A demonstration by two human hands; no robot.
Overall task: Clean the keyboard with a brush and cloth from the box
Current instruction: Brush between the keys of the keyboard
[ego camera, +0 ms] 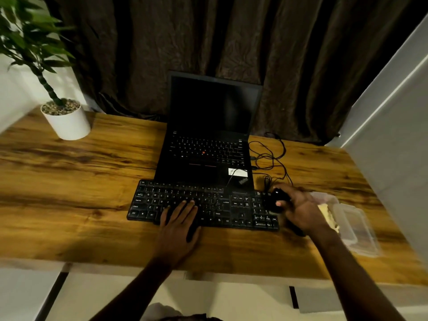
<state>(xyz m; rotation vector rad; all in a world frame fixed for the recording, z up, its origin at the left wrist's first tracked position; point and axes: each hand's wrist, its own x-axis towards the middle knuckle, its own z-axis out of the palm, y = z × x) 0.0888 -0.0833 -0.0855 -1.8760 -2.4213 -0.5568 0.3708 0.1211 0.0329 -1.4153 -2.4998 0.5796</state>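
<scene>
Item: black keyboard, lying flat at the middle of the wooden counter, near its front edge.
- Behind it, touching or nearly so: an open black laptop with a dark screen, backed by a dark curtain.
- Right of the laptop: loose black cables, running down to the keyboard's right end.
- Left hand: flat, fingers straight on the lower middle keys.
- Right hand: blurred, fingers curled round a small black object over the keyboard's right end; it looks mouse-shaped.
- Far left corner: white pot with pebbles and a leafy plant.
- Open room: broad bare wood left of the keyboard, and a narrower strip in front of it.
- Right, just beyond the right hand: clear plastic box near the counter's right edge, holding a pale yellow item, too blurred to identify.
</scene>
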